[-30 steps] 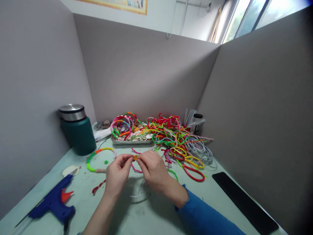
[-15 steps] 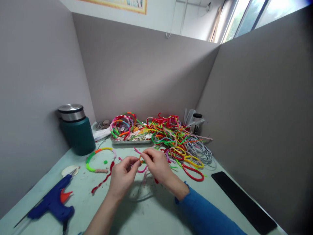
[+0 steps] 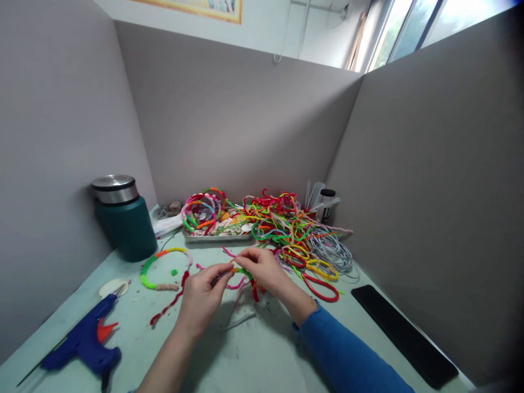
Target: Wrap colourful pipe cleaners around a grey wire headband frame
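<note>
Both my hands meet over the middle of the pale green table [image 3: 254,355]. My left hand [image 3: 202,297] pinches one end of a thin wire hoop wrapped in fuzzy pipe cleaner [image 3: 244,273], orange then green then red. My right hand [image 3: 262,270] pinches the same hoop a little further right, fingers closed on the wrapping. A loose pink pipe cleaner [image 3: 233,285] lies just under the hands. To the left lies a hoop wrapped in several colours [image 3: 161,267], with a red pipe cleaner [image 3: 170,303] below it.
A heap of coloured pipe cleaners [image 3: 286,224] and grey wire hoops [image 3: 333,254] fills the back right. A metal tray [image 3: 216,236] of shells and wrapped hoops stands behind. A green flask [image 3: 123,218] stands left, a blue glue gun [image 3: 84,344] front left, a black phone [image 3: 403,333] right.
The hands have shifted slightly right and away from me. The hoop now shows green and red wrapping hanging from my right hand, and the red pipe cleaner on the table is uncovered.
</note>
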A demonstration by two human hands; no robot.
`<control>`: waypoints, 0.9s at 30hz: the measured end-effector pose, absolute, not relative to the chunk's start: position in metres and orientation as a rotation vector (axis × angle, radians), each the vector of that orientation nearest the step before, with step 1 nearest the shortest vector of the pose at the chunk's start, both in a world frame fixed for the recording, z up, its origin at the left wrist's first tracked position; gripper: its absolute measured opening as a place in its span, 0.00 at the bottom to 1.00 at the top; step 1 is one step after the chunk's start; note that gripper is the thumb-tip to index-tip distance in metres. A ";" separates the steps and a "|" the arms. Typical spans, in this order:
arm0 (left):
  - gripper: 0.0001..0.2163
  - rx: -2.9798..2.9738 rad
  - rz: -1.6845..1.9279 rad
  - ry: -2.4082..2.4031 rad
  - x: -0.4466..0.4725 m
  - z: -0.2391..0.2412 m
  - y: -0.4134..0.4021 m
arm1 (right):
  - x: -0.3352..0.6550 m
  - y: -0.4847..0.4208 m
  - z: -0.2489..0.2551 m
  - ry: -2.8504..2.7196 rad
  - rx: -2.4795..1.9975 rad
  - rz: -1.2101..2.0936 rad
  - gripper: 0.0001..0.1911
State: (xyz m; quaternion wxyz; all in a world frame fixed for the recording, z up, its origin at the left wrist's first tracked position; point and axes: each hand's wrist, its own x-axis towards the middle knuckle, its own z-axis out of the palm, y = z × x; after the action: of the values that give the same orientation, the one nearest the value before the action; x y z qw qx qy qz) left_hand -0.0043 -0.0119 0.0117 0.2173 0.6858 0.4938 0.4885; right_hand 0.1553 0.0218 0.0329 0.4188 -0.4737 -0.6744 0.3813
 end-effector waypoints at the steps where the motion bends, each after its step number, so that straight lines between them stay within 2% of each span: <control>1: 0.09 1.903 1.387 1.399 -0.005 0.011 -0.011 | 0.155 0.022 0.034 -1.673 -1.179 0.955 0.09; 13: 0.08 1.931 1.686 1.453 -0.008 0.016 -0.010 | 0.161 0.025 0.029 -1.733 -1.276 0.764 0.09; 27: 0.07 2.009 1.766 1.485 -0.010 0.024 -0.019 | 0.163 0.015 0.051 -1.752 -1.165 1.057 0.13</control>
State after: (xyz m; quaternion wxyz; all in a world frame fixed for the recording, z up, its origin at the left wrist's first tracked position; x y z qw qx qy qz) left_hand -0.0096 -0.0195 0.0241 0.0412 0.6560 0.4850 0.5768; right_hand 0.1632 0.0149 0.0510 0.3832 -0.4570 -0.6873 0.4146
